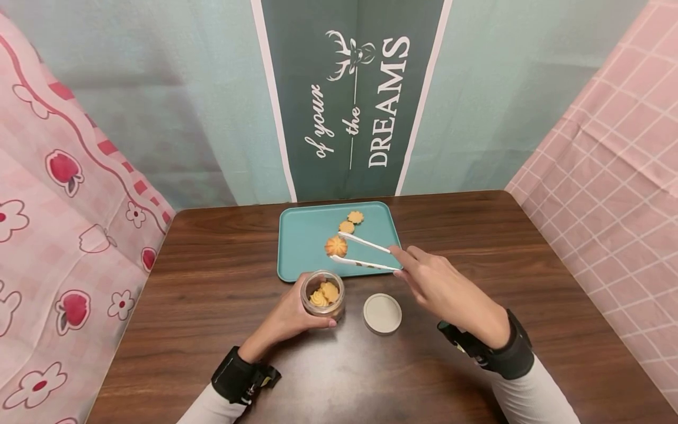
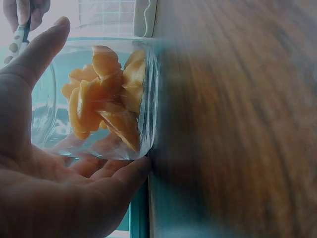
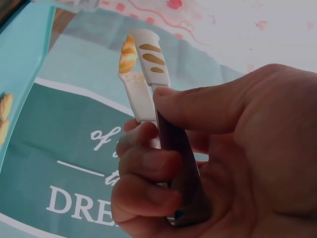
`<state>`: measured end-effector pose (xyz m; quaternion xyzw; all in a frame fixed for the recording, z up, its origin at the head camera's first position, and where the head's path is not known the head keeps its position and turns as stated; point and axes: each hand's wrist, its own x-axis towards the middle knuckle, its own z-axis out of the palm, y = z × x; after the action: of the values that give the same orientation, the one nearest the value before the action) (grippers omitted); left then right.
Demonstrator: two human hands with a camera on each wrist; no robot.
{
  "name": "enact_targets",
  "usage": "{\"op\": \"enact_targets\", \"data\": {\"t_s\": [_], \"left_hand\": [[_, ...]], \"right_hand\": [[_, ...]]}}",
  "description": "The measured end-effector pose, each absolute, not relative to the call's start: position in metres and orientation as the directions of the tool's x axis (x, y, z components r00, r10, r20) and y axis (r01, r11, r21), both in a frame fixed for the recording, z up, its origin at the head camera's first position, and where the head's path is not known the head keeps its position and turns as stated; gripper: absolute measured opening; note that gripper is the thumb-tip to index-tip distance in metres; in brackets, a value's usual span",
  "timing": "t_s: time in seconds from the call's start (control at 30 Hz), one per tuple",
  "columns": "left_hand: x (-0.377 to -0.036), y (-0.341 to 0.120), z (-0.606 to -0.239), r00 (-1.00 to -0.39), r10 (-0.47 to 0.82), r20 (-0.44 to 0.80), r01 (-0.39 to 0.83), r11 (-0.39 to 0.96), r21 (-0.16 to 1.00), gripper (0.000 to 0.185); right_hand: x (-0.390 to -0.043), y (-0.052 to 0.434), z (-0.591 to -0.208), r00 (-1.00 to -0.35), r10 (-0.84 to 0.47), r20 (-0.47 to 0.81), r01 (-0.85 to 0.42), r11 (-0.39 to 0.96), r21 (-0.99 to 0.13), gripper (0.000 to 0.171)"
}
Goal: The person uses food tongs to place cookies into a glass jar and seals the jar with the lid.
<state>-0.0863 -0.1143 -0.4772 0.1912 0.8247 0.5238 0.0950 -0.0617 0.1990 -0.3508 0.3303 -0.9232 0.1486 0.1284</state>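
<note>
My left hand [image 1: 296, 312] curls around a clear glass jar [image 2: 49, 119], which stands uncapped on the table with several golden cookies [image 2: 101, 94] inside. In my right hand [image 1: 442, 285] is a pair of tongs [image 1: 365, 264] with white tips and a dark handle [image 3: 181, 163]. Between the tong tips sits a ridged round cookie [image 1: 336, 247], seen over the tray in the head view; the right wrist view shows this cookie [image 3: 128, 57] partly hidden by one tip. Two smaller cookies, a near one [image 1: 346, 227] and a far one [image 1: 356, 217], lie on the teal tray [image 1: 302, 235].
A pale round lid [image 1: 382, 313] lies on the wooden table [image 1: 222, 253] to the right of the jar. Behind the table hangs a green and teal curtain [image 1: 339, 176]. Pink patterned cloths flank it, at left [image 1: 63, 235] and at right [image 1: 598, 147].
</note>
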Motion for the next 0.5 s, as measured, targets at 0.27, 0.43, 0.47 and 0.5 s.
{"op": "enact_targets", "data": {"t_s": [0.27,0.43,0.47,0.5], "left_hand": [[-0.086,-0.114,-0.478,-0.908,0.418,0.029,0.204,0.382,0.901,0.1],[-0.086,-0.114,-0.478,-0.912,0.409,0.029,0.203,0.389,0.899,0.1],[-0.086,-0.114,-0.478,-0.913,0.407,0.029,0.203,0.393,0.897,0.1],[-0.086,-0.114,-0.478,-0.914,0.404,0.028,0.203,0.397,0.895,0.1]], "right_hand": [[-0.053,0.195,-0.348,-0.739,-0.607,0.294,-0.668,0.717,-0.2,0.039],[-0.05,0.193,-0.348,-0.719,-0.636,0.282,-0.691,0.698,-0.187,0.04],[-0.05,0.193,-0.348,-0.715,-0.64,0.279,-0.695,0.695,-0.186,0.04],[-0.05,0.192,-0.348,-0.713,-0.645,0.275,-0.697,0.693,-0.185,0.039]]}}
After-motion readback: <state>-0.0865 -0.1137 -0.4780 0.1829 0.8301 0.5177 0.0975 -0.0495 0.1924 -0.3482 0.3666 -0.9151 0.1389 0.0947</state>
